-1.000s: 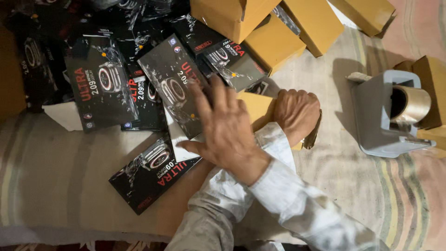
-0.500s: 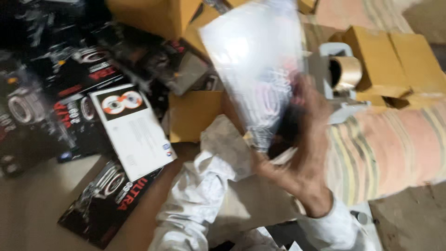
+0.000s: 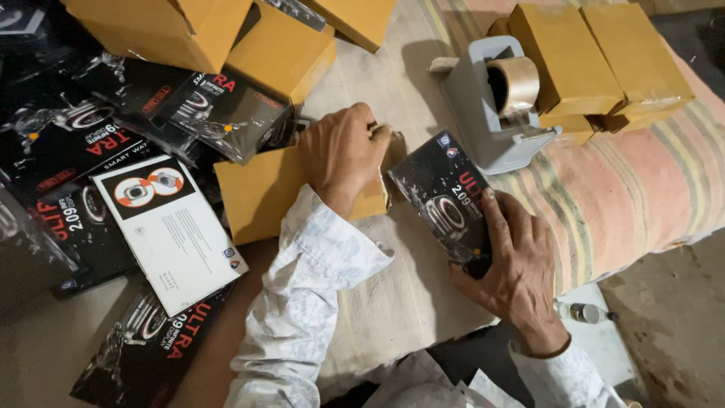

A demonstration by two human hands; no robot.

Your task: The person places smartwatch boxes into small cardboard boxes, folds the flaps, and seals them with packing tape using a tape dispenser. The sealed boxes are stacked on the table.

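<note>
My left hand (image 3: 340,151) rests on the end of a flat yellow-brown cardboard box (image 3: 260,195) lying in the middle of the cloth, fingers curled over its edge at the flap. My right hand (image 3: 515,261) grips the near end of a black shrink-wrapped product box (image 3: 442,198) printed with a watch picture. That box lies tilted on the cloth, its far end close to the cardboard box's end. Both sleeves are white and patterned.
A heap of similar black wrapped boxes (image 3: 91,151) and a white-backed one (image 3: 175,230) lies at the left. More yellow-brown cartons (image 3: 189,30) sit at the top, and closed ones (image 3: 596,53) at the top right. A grey tape dispenser (image 3: 498,102) stands just beyond my right hand. A small bottle (image 3: 581,311) lies by the cloth's edge.
A second ago one hand reached over the black boxes. A black box was then raised toward the camera. It now lies low on the cloth in my right hand, and my left holds the cardboard box.
</note>
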